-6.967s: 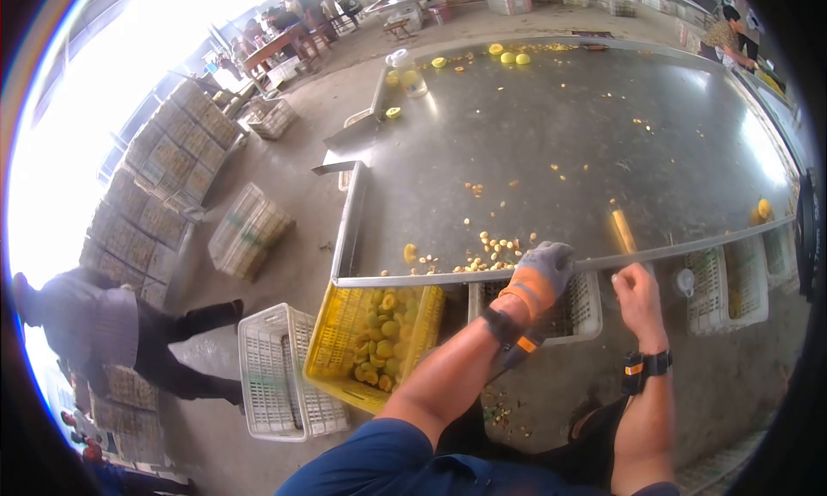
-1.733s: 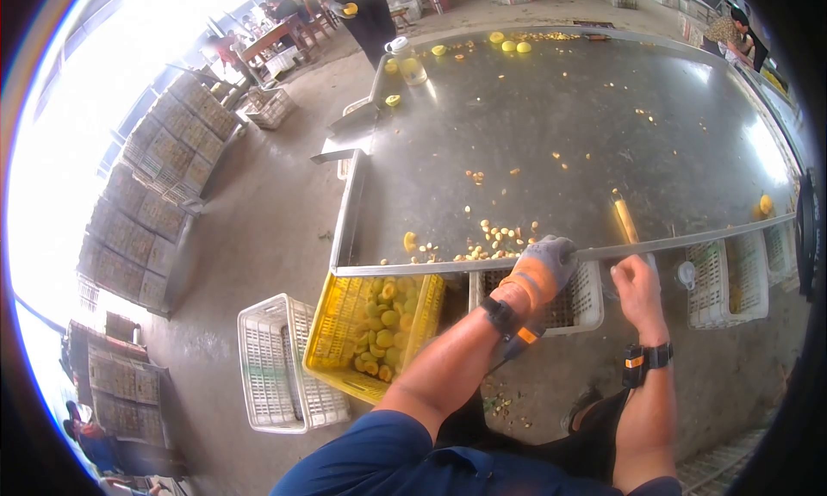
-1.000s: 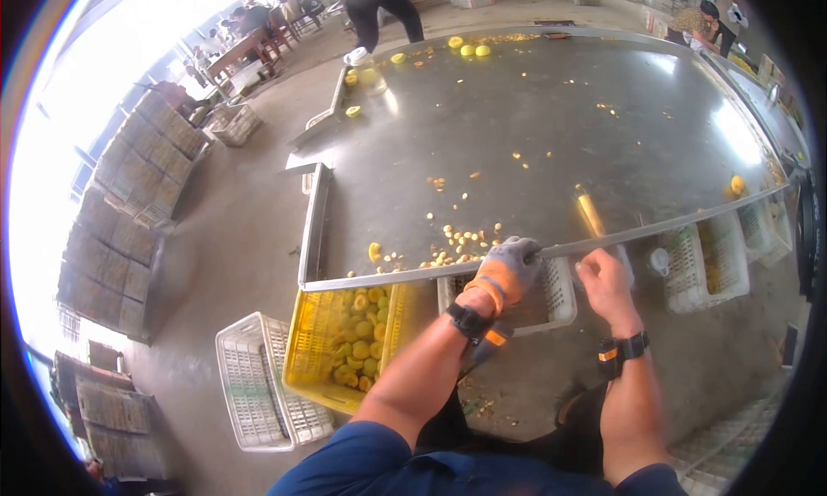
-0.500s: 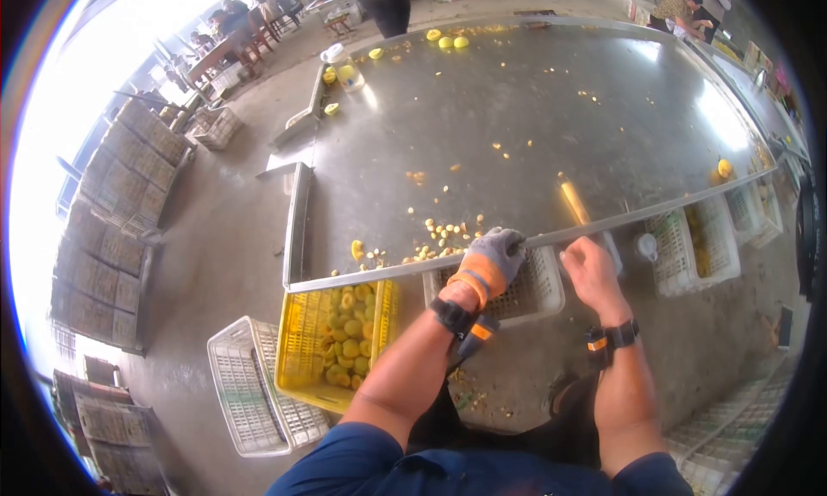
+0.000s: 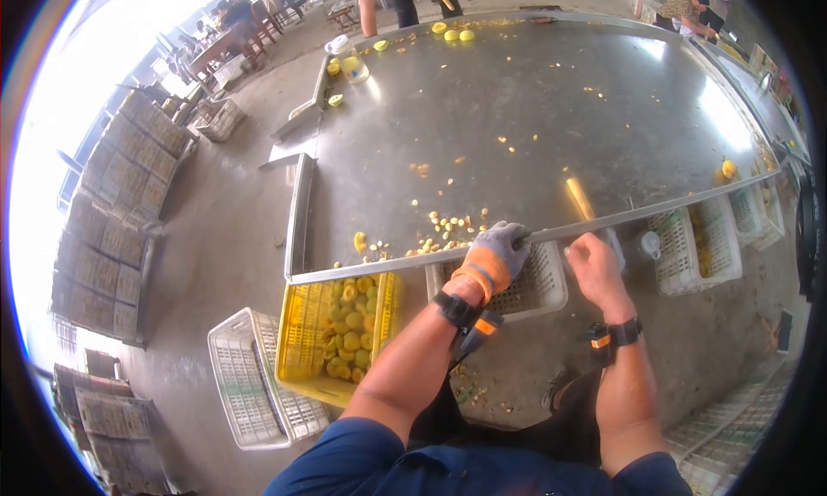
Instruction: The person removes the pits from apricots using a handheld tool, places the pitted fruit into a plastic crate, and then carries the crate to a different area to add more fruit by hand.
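Note:
My left hand (image 5: 500, 253), in a grey and orange glove, rests at the near rim of the metal table (image 5: 482, 108). Its fingers are curled, and whatever may be inside them is hidden. Just left of it lie several pale seeds or pits (image 5: 448, 229) and a piece of yellow fruit (image 5: 359, 240). My bare right hand (image 5: 596, 270) hovers just in front of the rim, fingers loosely curled in, with nothing visible in them. Beyond it, a yellow handle-like stick (image 5: 579, 199) lies on the table close to the edge.
Below the rim stand a yellow crate (image 5: 297, 341) of greenish-yellow fruit, a white crate (image 5: 245, 393) and another white crate (image 5: 551, 281). A clear jar (image 5: 353, 67) and fruit halves sit at the far left corner. A person (image 5: 399, 1) stands at the far edge.
The person across the table has come further into view, with a hand holding something yellow. My view has shifted slightly; both my hands stay nearly in place at the rim.

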### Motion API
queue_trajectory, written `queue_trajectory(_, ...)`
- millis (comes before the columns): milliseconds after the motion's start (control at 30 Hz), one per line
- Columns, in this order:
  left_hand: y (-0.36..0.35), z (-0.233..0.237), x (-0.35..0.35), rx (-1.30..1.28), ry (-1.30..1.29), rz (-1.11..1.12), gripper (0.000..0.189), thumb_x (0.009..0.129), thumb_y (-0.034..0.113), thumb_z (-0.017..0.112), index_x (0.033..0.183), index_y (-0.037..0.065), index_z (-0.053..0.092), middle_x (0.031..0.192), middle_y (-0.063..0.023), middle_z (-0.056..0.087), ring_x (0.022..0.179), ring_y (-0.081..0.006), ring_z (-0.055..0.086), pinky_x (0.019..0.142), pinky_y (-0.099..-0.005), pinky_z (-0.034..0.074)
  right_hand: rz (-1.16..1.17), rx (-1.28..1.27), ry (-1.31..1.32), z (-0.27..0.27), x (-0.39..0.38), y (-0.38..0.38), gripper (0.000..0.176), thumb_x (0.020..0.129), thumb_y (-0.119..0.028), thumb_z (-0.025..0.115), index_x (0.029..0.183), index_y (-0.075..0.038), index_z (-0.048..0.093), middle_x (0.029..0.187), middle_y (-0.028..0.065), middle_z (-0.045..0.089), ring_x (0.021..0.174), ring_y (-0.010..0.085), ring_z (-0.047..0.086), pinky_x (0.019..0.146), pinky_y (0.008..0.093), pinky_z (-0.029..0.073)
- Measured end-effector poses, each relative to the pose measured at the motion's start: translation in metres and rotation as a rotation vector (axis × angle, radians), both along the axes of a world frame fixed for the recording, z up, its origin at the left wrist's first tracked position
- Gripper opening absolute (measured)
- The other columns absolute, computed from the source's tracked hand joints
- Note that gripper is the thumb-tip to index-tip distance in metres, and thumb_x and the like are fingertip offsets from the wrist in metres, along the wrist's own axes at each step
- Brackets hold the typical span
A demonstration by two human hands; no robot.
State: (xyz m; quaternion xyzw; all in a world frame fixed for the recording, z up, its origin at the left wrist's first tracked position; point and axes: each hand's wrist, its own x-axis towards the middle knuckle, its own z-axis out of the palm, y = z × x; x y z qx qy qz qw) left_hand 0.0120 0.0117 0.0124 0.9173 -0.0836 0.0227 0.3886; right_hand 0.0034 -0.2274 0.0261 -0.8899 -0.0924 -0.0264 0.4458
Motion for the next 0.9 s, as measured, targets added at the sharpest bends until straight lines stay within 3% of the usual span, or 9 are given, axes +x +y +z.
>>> queue_trajectory(800, 0.000, -0.005, 0.002, -0.057, 0.004, 0.022, 0.028, 0.095, 0.020, 0.074, 0.117, 0.005, 0.079, 0.115, -0.0205, 0.075, 0.109, -0.0404, 0.071, 0.096, -0.0462, 0.057, 0.016, -0.044, -0.014, -0.008, 0.002, 0.002, 0.020, 0.100, -0.018, 0.071, 0.098, 0.002, 0.067, 0.086, 0.0187, 0.073, 0.080, 0.0321, 0.071, 0.077, 0.0426, 0.054)
queue_trajectory(900, 0.000, -0.004, 0.002, -0.045, -0.007, 0.039, 0.026, 0.094, 0.020, 0.074, 0.115, 0.005, 0.079, 0.115, -0.0209, 0.075, 0.108, -0.0409, 0.072, 0.095, -0.0464, 0.057, 0.022, -0.031, 0.004, -0.010, 0.004, 0.002, 0.019, 0.100, -0.017, 0.070, 0.098, 0.002, 0.067, 0.083, 0.0154, 0.071, 0.077, 0.0270, 0.068, 0.075, 0.0409, 0.053)
